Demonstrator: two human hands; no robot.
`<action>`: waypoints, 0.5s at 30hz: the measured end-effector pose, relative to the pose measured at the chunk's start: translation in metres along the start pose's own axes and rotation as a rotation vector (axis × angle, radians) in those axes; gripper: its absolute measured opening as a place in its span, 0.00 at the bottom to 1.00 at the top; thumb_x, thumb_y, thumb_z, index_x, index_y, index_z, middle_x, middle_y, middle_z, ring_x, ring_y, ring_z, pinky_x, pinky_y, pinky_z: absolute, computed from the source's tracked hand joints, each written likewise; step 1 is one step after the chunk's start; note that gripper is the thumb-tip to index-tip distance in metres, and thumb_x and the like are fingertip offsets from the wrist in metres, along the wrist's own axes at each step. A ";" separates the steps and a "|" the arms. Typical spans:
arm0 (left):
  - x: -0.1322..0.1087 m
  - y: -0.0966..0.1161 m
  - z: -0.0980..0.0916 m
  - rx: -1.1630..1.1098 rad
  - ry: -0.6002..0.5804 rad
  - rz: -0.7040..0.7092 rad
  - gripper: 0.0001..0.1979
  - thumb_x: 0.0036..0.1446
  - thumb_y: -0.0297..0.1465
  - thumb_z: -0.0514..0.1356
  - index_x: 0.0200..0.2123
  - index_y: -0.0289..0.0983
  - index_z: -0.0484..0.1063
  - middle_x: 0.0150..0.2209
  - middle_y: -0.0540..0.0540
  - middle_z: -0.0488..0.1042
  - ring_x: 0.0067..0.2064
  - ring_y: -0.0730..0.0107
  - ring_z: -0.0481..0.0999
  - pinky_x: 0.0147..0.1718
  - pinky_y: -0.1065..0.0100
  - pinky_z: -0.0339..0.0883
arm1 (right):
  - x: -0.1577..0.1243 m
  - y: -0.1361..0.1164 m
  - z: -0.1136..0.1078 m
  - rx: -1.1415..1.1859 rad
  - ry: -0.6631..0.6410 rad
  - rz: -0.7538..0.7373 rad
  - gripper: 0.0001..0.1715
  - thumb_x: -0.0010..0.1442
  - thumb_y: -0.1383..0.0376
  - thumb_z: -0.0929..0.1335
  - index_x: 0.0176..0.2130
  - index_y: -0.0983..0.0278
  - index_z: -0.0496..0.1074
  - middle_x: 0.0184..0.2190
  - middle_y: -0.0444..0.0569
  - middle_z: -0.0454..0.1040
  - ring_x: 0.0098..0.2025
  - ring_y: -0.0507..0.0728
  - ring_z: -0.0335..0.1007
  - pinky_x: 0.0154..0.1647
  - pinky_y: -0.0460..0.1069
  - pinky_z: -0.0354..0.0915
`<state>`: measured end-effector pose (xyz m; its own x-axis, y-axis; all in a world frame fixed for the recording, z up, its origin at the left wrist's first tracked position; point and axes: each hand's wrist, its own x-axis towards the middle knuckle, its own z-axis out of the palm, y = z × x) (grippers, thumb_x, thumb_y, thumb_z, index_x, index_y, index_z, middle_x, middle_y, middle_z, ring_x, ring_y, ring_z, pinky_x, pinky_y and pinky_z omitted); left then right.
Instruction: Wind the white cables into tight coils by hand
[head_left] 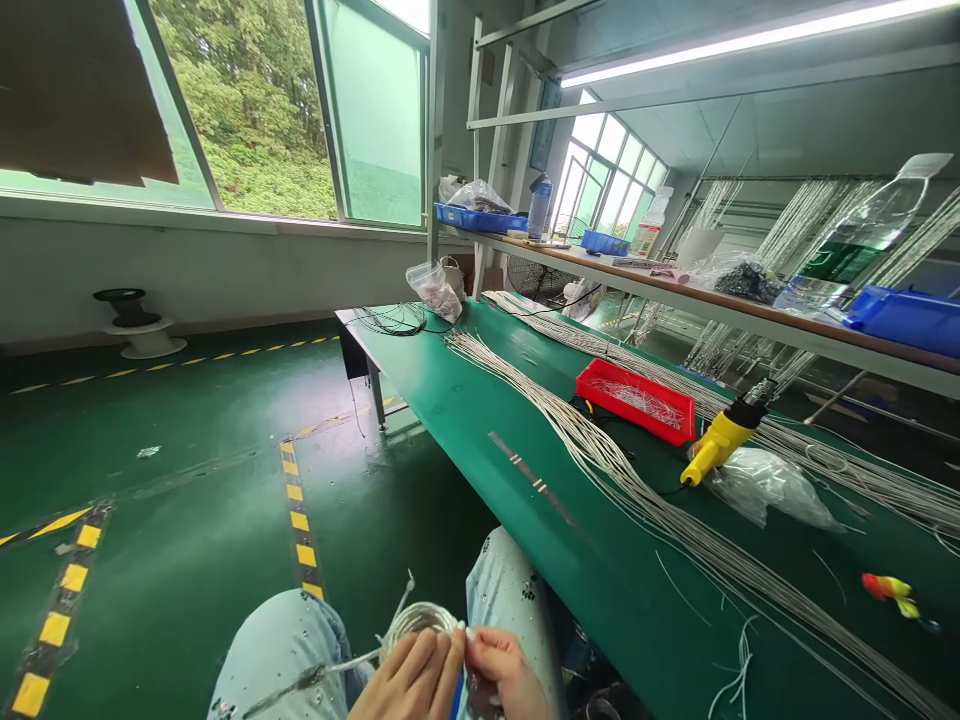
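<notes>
Above my lap is a small coil of pale, shiny wire (421, 618), with one end sticking up and another lead trailing left across my knee. My left hand (416, 675) has its fingers pressed together over the front of the coil and holds it. Close beside it, my right hand (506, 668) is closed in a pinch, thumb and forefinger meeting the left fingertips. A tiny whitish bit shows at that pinch, too small to name. Part of the coil is hidden behind my left fingers.
On the green table (450, 400) to my right lie long bundles of pale wire (577, 425), a red tray (637, 400) of short pieces, a yellow heat gun (720, 445) and a clear plastic bag (772, 485). A shelf (675, 285) with bottles and blue trays runs above.
</notes>
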<state>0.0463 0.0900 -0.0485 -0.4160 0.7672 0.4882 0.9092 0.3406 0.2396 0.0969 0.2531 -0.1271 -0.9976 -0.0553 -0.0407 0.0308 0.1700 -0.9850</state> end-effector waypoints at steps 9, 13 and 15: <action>-0.009 -0.008 0.009 0.072 0.039 0.040 0.11 0.67 0.38 0.52 0.47 0.41 0.69 0.36 0.51 0.81 0.39 0.67 0.80 0.44 0.69 0.73 | -0.008 -0.013 -0.026 -0.336 0.055 -0.283 0.31 0.63 0.41 0.60 0.26 0.62 0.63 0.21 0.42 0.63 0.24 0.52 0.54 0.28 0.50 0.46; -0.002 -0.005 0.005 0.042 -0.120 0.075 0.09 0.65 0.38 0.57 0.44 0.41 0.68 0.33 0.53 0.79 0.36 0.68 0.79 0.44 0.68 0.73 | -0.009 -0.023 -0.047 -0.895 0.199 -0.732 0.32 0.71 0.47 0.52 0.27 0.62 0.66 0.23 0.44 0.69 0.23 0.52 0.55 0.29 0.51 0.47; 0.002 -0.003 0.005 0.023 -0.199 0.113 0.09 0.63 0.36 0.60 0.44 0.41 0.68 0.32 0.54 0.79 0.34 0.70 0.78 0.43 0.70 0.73 | -0.009 -0.027 -0.053 -1.089 0.199 -0.903 0.29 0.72 0.55 0.53 0.25 0.62 0.65 0.19 0.43 0.64 0.22 0.52 0.52 0.28 0.51 0.47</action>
<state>0.0423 0.0931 -0.0522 -0.3022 0.8923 0.3355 0.9508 0.2570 0.1728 0.1013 0.3017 -0.0916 -0.6440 -0.4284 0.6338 -0.5796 0.8140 -0.0388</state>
